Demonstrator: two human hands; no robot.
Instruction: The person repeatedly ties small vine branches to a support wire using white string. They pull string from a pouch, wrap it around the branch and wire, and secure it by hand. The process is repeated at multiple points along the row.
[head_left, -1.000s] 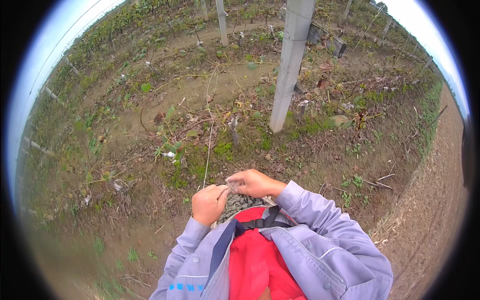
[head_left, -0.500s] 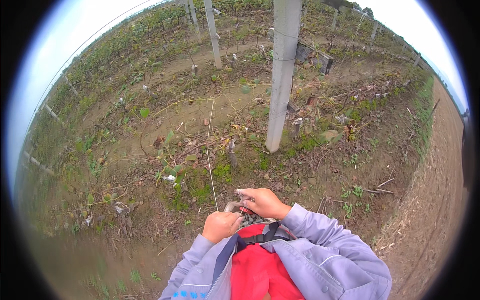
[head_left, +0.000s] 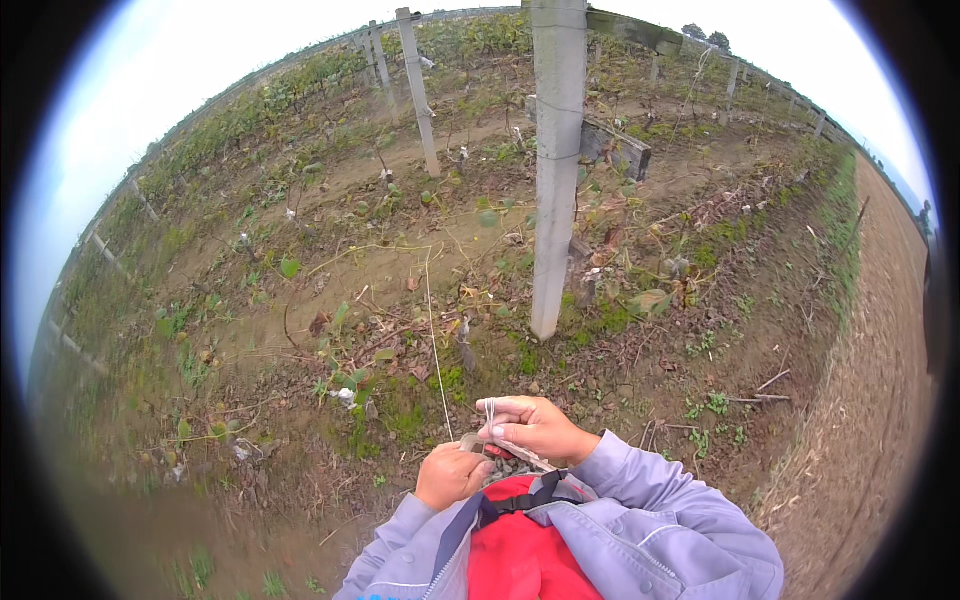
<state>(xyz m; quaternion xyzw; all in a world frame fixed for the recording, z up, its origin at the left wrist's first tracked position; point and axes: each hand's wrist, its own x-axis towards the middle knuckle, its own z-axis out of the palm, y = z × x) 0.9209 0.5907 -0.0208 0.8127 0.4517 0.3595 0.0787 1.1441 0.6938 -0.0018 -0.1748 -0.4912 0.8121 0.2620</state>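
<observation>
the concrete post (head_left: 556,170) is looking bigger and closer than half a second ago, and both hands are sitting lower, still near the red pouch (head_left: 520,550). the left hand (head_left: 452,475) is curling shut, just in front of the pouch, pinching a thin stick (head_left: 436,340). the right hand (head_left: 535,428) is closing around pale strings (head_left: 492,415), right beside it.

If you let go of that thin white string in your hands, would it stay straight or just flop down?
It would probably flop: the string bends in a loop over the right hand, so it looks soft. It seems very light, since it is so thin. The left hand sits close by, likely pinching it so it cannot slip.
</observation>
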